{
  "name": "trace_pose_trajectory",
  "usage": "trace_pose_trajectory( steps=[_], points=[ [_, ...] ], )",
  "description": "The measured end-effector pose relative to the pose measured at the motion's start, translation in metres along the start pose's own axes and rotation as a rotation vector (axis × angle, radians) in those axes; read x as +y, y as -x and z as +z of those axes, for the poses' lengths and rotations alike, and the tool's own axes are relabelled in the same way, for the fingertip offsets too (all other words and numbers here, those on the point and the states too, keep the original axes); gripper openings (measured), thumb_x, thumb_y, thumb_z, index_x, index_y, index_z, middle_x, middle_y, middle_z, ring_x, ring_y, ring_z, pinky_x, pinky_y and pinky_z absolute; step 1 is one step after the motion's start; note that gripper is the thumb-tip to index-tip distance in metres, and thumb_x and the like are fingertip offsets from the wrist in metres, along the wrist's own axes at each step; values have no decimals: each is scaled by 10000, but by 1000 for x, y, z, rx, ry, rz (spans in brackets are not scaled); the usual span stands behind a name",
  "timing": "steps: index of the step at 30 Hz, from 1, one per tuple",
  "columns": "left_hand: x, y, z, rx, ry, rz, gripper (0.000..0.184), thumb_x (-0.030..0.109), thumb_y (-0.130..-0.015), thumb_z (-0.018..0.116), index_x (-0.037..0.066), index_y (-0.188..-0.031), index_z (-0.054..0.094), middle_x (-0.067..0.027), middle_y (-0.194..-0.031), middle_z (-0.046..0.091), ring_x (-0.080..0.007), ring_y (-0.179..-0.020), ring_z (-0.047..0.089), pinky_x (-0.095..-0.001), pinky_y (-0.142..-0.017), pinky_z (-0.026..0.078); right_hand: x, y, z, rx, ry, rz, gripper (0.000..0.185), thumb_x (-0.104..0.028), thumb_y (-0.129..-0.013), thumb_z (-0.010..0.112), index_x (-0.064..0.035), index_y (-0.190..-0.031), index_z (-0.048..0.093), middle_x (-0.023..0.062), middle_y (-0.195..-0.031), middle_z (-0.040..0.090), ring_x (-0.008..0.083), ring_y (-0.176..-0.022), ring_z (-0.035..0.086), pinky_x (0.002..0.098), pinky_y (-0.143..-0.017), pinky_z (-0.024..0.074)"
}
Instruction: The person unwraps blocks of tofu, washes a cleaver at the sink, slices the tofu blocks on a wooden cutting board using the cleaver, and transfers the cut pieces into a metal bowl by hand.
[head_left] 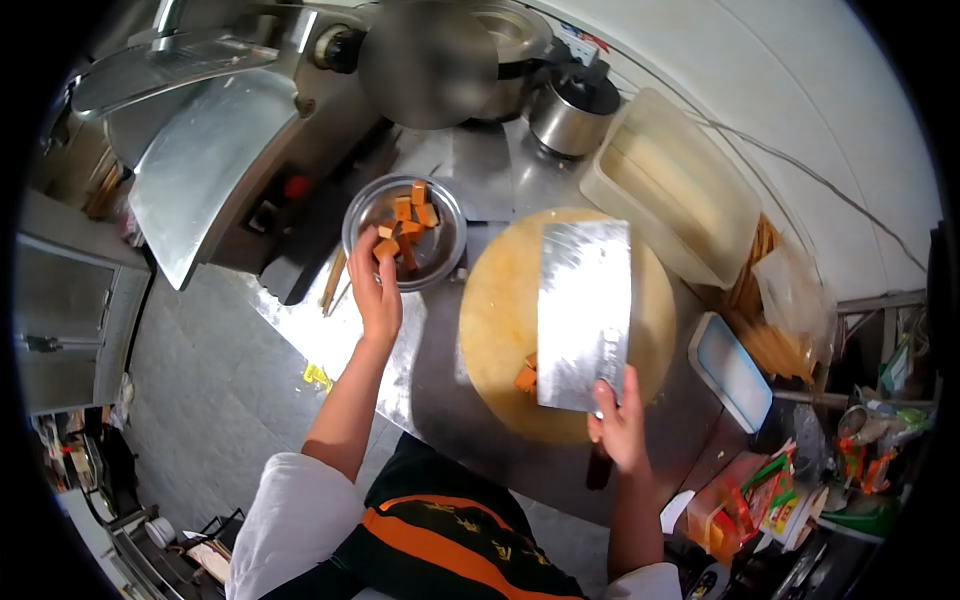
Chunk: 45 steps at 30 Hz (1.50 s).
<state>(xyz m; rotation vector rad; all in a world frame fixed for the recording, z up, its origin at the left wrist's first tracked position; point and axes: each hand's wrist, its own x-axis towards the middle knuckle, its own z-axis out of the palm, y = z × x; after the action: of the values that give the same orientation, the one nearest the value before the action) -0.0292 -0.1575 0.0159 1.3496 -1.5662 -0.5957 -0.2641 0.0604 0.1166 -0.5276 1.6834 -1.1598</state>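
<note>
My right hand (pixel 622 425) grips a wide cleaver (pixel 585 310) by its dark handle. The broad, shiny blade is over the round wooden chopping board (pixel 500 290). A few orange-brown cubes (pixel 525 378) lie on the board at the blade's left edge, partly hidden by it. At the near left rim of a metal bowl (pixel 455 240) is my left hand (pixel 376 295), fingers stretched out and apart, fingertips beside the food. Several orange-brown cubes (pixel 426 215) sit in that bowl, one right by my fingertips.
A pale plastic tub (pixel 690 190) stands behind the board, with a lidded metal pot (pixel 570 115) farther back. To the right are a white tray (pixel 730 372), bundled wooden skewers (pixel 765 330) and plastic packets (pixel 770 500). The steel counter's edge (pixel 300 335) runs along the left front.
</note>
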Motion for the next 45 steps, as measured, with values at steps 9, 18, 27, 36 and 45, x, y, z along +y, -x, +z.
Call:
trace_pose_trajectory(
  steps=[9, 18, 27, 36, 45],
  points=[
    [54, 159, 44, -539, 68, 460, 710, 375, -639, 729, 18, -1193, 465, -201, -1250, 434, -394, -1199, 371, -499, -984, 297, 118, 61, -93, 277, -143, 184, 259, -181, -907, 480, -122, -1133, 367, 12, -752, 497, 67, -412, 395, 209, -351, 323],
    [94, 183, 90, -575, -254, 494, 567, 450, -629, 705, 267, -1146, 560, -107, -1305, 411, -356, -1207, 351, -499, -924, 288, 158, 57, -43, 109, -204, 267, 270, -185, -907, 490, -120, -1132, 355, 21, -730, 482, 73, -440, 423, 207, -368, 353],
    [67, 100, 68, -296, -243, 426, 408, 342, -683, 674, 182, -1049, 588, -86, -1242, 448, -327, -1168, 358, -437, -862, 304, 94, 0, 43, -138, -129, 83, 240, -187, -914, 468, -92, -1112, 372, 7, -605, 439, 69, -396, 406, 217, -341, 330],
    [-13, -51, 26, -95, -49, 145, 295, 217, -848, 520, 76, -1105, 540, -126, -1121, 544, -286, -1086, 479, -386, -904, 336, 26, -44, 98, -24, 41, -118, 244, -222, -909, 479, -51, -1067, 407, 25, -573, 471, 88, -382, 422, 254, -339, 321],
    [10, 56, -17, -737, -72, 567, 342, 195, -703, 653, 93, -1016, 560, -97, -1059, 539, -263, -931, 518, -356, -759, 388, 52, -34, -28, 468, 858, -634, 286, -108, -827, 546, -73, -1107, 497, 183, -1021, 504, 362, -942, 513, 395, -750, 438]
  ],
)
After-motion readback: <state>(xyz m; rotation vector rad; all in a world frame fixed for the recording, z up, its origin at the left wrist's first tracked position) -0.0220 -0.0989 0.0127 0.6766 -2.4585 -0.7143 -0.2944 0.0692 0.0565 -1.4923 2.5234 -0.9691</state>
